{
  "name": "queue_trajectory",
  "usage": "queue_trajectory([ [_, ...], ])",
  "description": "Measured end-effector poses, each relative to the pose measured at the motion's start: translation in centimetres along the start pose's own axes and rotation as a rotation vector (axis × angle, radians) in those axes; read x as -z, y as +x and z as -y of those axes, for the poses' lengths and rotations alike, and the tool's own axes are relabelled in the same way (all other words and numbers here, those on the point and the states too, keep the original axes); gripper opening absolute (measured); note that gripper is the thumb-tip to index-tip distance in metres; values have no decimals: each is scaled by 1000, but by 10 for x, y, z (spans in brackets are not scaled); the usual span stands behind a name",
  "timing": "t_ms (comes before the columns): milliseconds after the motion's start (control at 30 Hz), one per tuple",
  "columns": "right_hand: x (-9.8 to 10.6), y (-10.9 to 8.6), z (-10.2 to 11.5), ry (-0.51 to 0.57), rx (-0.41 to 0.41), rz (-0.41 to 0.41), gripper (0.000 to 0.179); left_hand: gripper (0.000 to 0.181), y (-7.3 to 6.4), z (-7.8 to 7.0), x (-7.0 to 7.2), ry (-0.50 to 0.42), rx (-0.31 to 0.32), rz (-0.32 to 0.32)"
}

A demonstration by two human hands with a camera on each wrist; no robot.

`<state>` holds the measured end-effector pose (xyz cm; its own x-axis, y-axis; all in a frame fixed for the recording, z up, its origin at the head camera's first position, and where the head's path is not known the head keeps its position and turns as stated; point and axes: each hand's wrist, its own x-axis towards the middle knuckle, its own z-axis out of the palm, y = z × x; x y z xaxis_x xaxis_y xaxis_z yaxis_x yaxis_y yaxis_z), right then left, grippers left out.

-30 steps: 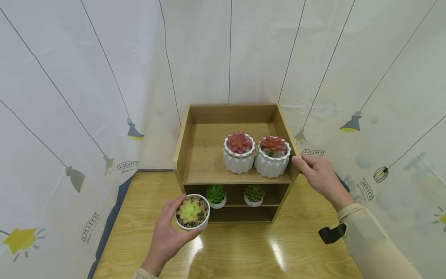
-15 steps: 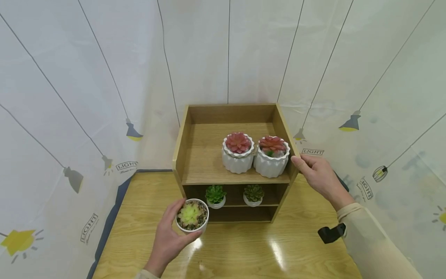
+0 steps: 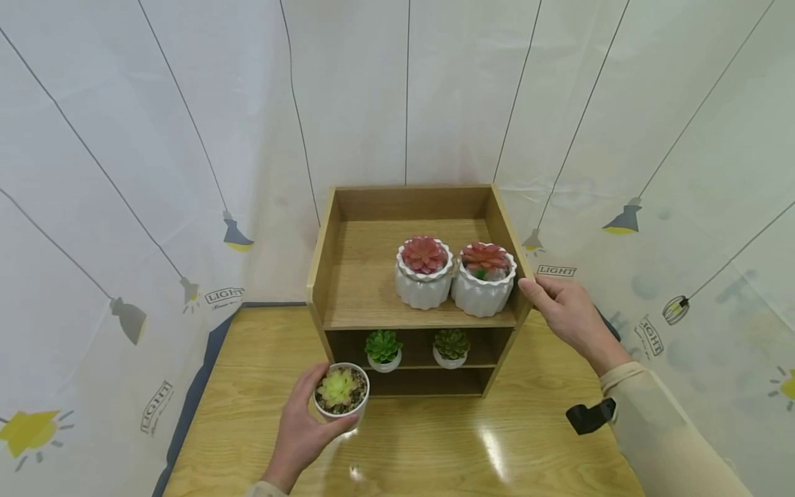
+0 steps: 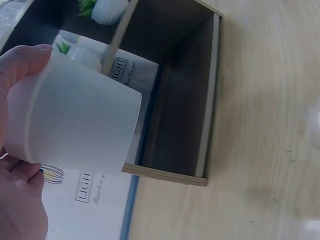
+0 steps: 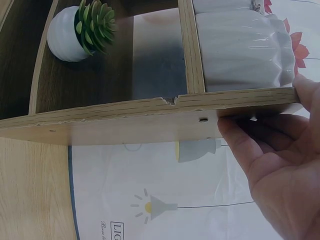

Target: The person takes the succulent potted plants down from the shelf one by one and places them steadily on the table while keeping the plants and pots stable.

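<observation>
My left hand [image 3: 302, 426] grips a white pot [image 4: 82, 117] between thumb and fingers, with a pale green succulent [image 3: 338, 388] in gravel inside it. The pot is held up in front of the lower left of a small wooden shelf [image 3: 373, 276]. My right hand [image 3: 570, 314] pinches the upper edge of the shelf's right side panel [image 5: 150, 112], thumb over the edge and fingers on the outer face. Just inside that panel stands a fluted white pot with a red succulent [image 3: 484, 279], and a similar pot [image 3: 424, 273] is beside it on the top board.
On the middle shelf sit two small white pots, one with a bright green succulent [image 3: 384, 348], the other with a darker green one [image 3: 451, 347]. The shelf stands on a wooden table [image 3: 447, 449] against a white printed sheet [image 3: 366, 90]. A black strap piece [image 3: 591, 416] hangs at the right sleeve.
My left hand has moved slightly down and toward me with the succulent pot, away from the shelf front. The right hand stays on the side panel.
</observation>
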<state>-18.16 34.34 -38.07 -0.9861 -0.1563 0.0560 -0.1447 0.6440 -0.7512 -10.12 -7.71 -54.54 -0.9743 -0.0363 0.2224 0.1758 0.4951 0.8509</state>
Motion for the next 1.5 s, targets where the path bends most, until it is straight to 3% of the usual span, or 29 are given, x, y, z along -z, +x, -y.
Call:
queue_trajectory([
  [733,0,1,0,8,-16,8,64,98,-3,39,-18,2,61,25],
  [1500,0,1,-2,19,-8,8,63,100,-7,61,-39,-20,116,43],
])
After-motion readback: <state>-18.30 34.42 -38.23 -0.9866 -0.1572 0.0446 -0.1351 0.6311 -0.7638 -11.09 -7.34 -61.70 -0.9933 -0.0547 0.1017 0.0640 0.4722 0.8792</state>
